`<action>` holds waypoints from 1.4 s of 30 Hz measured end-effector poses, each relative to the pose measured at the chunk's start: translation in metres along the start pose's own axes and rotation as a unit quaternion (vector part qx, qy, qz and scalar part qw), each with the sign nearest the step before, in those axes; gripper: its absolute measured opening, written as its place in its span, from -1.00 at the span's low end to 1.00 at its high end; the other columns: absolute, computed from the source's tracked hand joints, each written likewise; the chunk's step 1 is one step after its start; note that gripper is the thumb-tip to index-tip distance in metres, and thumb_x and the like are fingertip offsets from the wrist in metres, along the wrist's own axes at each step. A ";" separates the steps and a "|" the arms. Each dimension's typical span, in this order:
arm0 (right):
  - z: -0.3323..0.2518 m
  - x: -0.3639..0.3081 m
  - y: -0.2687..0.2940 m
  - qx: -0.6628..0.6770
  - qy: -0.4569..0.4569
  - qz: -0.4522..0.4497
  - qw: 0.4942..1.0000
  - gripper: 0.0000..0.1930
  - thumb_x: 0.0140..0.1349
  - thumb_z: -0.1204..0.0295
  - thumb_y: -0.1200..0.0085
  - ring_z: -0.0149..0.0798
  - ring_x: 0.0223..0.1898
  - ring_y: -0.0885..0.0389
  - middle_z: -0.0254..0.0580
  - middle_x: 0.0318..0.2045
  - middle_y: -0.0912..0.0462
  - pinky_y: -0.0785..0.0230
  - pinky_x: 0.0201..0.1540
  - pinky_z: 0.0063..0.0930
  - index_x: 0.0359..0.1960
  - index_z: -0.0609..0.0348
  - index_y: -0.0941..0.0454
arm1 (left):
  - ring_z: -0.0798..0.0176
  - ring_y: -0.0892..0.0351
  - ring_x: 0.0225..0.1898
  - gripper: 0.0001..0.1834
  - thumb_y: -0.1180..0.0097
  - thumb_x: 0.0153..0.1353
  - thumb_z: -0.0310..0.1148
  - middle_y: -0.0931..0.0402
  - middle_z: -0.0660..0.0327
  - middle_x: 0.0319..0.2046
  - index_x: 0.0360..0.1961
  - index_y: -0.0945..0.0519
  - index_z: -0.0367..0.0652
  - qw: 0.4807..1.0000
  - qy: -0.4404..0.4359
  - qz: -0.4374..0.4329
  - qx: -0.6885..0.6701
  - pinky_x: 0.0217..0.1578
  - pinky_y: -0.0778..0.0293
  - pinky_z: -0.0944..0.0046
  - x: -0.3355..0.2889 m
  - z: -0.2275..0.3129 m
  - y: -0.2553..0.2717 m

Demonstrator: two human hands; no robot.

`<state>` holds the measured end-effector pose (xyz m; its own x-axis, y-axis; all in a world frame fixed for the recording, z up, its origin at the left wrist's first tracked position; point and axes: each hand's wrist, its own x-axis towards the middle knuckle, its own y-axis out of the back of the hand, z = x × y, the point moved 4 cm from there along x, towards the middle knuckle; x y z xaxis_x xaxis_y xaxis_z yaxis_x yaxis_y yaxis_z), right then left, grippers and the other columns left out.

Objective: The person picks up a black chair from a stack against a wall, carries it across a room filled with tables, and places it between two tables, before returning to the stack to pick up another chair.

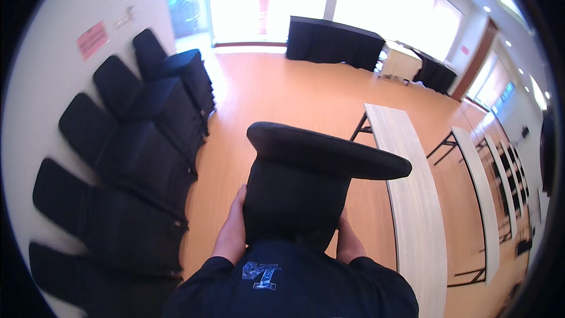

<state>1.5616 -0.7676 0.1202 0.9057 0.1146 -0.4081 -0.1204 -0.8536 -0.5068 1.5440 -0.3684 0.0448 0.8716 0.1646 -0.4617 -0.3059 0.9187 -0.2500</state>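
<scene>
We had both hands on the black chair [306, 194]: our left hand [233, 227] lay flat against its left side with the fingers wrapped toward the front, and our right hand [347, 240] pressed the right side, mostly hidden behind the fabric. Both were closed on it, though we could not tell how far the fingers curled round the frame. The chair was carried tight against our chest, its padded part sticking out forward above our hands, well clear of the orange wooden floor [282, 100].

We judged it fairly heavy and bulky, stiff in the frame under the cloth cover, with a soft padded surface that gives little purchase. The cover looked smooth, so a squeeze from the two sides might slip; holding it by the frame edges under the fabric seemed the surer place.

To our left a row of similar black chairs [135, 159] stood along the white wall [53, 82], touching one another. To our right, near the carried chair, ran a long pale folding table [412, 200], with more tables beyond it.
</scene>
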 end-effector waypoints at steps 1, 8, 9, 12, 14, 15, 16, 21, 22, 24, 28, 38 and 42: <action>-0.011 0.020 0.001 -0.028 0.040 0.024 0.999 -0.61 0.17 0.26 0.21 -0.28 -0.20 -0.43 -0.13 -0.22 -0.47 -0.36 -0.24 -0.36 -0.10 0.34 -0.36 | 0.18 -0.43 -0.13 -0.53 0.31 0.20 -0.17 -0.46 0.03 -0.21 -0.08 -0.39 -0.36 1.000 -0.001 -0.023 0.003 -0.14 -0.36 0.24 0.024 0.015 -0.014; -0.062 0.171 0.025 -0.234 0.127 0.058 0.962 -0.66 0.16 0.30 0.21 -0.35 -0.28 -0.45 -0.22 -0.29 -0.50 -0.37 -0.28 -0.43 -0.14 0.31 -0.40 | 0.18 -0.43 -0.13 -0.54 0.30 0.21 -0.18 -0.46 0.03 -0.21 -0.07 -0.38 -0.36 0.993 -0.015 -0.111 -0.021 -0.14 -0.37 0.25 0.120 0.112 -0.077; -0.068 0.188 0.021 -0.273 0.132 0.076 0.950 -0.67 0.15 0.33 0.19 -0.35 -0.30 -0.46 -0.23 -0.31 -0.51 -0.37 -0.30 -0.45 -0.17 0.32 -0.41 | 0.18 -0.43 -0.13 -0.54 0.30 0.21 -0.18 -0.46 0.04 -0.21 -0.07 -0.38 -0.36 0.993 -0.019 -0.115 -0.031 -0.14 -0.37 0.25 0.129 0.123 -0.080; -0.078 0.234 -0.014 -0.206 0.077 0.128 0.967 -0.72 0.12 0.40 0.15 -0.37 -0.29 -0.43 -0.24 -0.34 -0.51 -0.35 -0.28 -0.42 -0.21 0.33 -0.44 | 0.18 -0.43 -0.13 -0.54 0.30 0.21 -0.18 -0.46 0.04 -0.21 -0.07 -0.38 -0.36 0.993 -0.023 -0.101 -0.063 -0.14 -0.37 0.25 0.146 0.139 -0.073; -0.082 0.275 -0.033 -0.230 0.059 0.111 0.965 -0.73 0.11 0.41 0.15 -0.38 -0.28 -0.42 -0.23 -0.34 -0.51 -0.35 -0.27 -0.41 -0.23 0.34 -0.45 | 0.18 -0.43 -0.13 -0.54 0.29 0.21 -0.18 -0.46 0.04 -0.21 -0.07 -0.38 -0.36 0.993 -0.025 -0.086 -0.078 -0.14 -0.37 0.25 0.165 0.154 -0.070; -0.083 0.305 -0.027 -0.261 0.076 0.094 0.958 -0.73 0.11 0.41 0.15 -0.38 -0.27 -0.42 -0.22 -0.33 -0.51 -0.35 -0.27 -0.40 -0.23 0.34 -0.46 | 0.18 -0.43 -0.13 -0.54 0.29 0.21 -0.18 -0.46 0.04 -0.21 -0.07 -0.38 -0.36 0.992 -0.028 -0.086 -0.085 -0.14 -0.37 0.26 0.175 0.165 -0.078; -0.095 0.330 -0.049 -0.295 0.091 0.063 0.949 -0.73 0.11 0.41 0.15 -0.38 -0.26 -0.41 -0.22 -0.33 -0.51 -0.34 -0.26 -0.40 -0.24 0.34 -0.46 | 0.19 -0.43 -0.13 -0.54 0.29 0.21 -0.19 -0.46 0.04 -0.22 -0.07 -0.38 -0.36 0.993 -0.032 -0.071 -0.094 -0.14 -0.37 0.26 0.188 0.168 -0.071; -0.139 0.479 -0.042 -0.301 0.008 0.052 0.952 -0.68 0.11 0.40 0.19 -0.25 -0.11 -0.37 -0.09 -0.15 -0.45 -0.22 -0.05 -0.37 -0.15 0.34 -0.41 | 0.19 -0.43 -0.14 -0.55 0.28 0.21 -0.19 -0.46 0.05 -0.22 -0.06 -0.38 -0.36 0.990 -0.042 -0.065 -0.116 -0.15 -0.38 0.26 0.290 0.220 -0.126; -0.158 0.503 -0.069 -0.313 0.001 0.049 0.949 -0.66 0.12 0.39 0.21 -0.22 -0.06 -0.36 -0.06 -0.11 -0.43 -0.18 -0.01 -0.37 -0.12 0.33 -0.39 | 0.19 -0.44 -0.14 -0.55 0.28 0.21 -0.19 -0.46 0.05 -0.22 -0.06 -0.38 -0.36 0.989 -0.057 -0.058 -0.124 -0.15 -0.38 0.26 0.306 0.240 -0.130; -0.201 0.555 -0.078 -0.404 0.032 0.037 0.913 -0.67 0.14 0.37 0.27 -0.19 -0.05 -0.36 0.00 -0.08 -0.41 -0.17 0.01 -0.35 -0.12 0.28 -0.38 | 0.19 -0.44 -0.14 -0.55 0.28 0.21 -0.20 -0.46 0.05 -0.22 -0.06 -0.38 -0.35 0.987 -0.068 -0.070 -0.127 -0.15 -0.38 0.26 0.344 0.276 -0.164; -0.247 0.579 -0.159 -0.373 -0.023 -0.023 0.927 -0.56 0.18 0.21 0.43 -0.16 -0.06 -0.36 0.02 -0.10 -0.42 -0.17 0.00 -0.27 -0.06 0.24 -0.35 | 0.19 -0.44 -0.14 -0.56 0.28 0.21 -0.20 -0.46 0.06 -0.22 -0.06 -0.37 -0.35 0.985 -0.088 -0.016 -0.149 -0.15 -0.38 0.27 0.387 0.317 -0.165; -0.287 0.770 0.003 -0.277 0.080 0.080 0.954 -0.68 0.10 0.35 0.11 -0.31 -0.30 -0.49 -0.12 -0.30 -0.53 -0.37 -0.28 -0.43 -0.19 0.35 -0.44 | 0.26 -0.42 -0.14 -0.56 0.14 0.17 -0.25 -0.39 0.14 -0.11 0.01 -0.31 -0.32 0.973 -0.016 -0.186 0.137 -0.18 -0.43 0.28 0.643 0.351 -0.286; -0.339 0.782 -0.014 -0.152 0.059 0.156 0.974 -0.66 0.13 0.30 0.17 -0.29 -0.29 -0.49 -0.09 -0.29 -0.53 -0.35 -0.24 -0.42 -0.18 0.32 -0.44 | 0.28 -0.42 -0.14 -0.58 0.10 0.15 -0.29 -0.41 0.15 -0.12 0.00 -0.33 -0.32 0.970 -0.025 -0.181 0.157 -0.18 -0.41 0.29 0.776 0.354 -0.319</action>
<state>2.4099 -0.8383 0.0657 0.8867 -0.2188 -0.4074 -0.2881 -0.9505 -0.1167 2.4536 -0.4070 0.0677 0.9197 -0.1802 -0.3489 0.1495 0.9823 -0.1132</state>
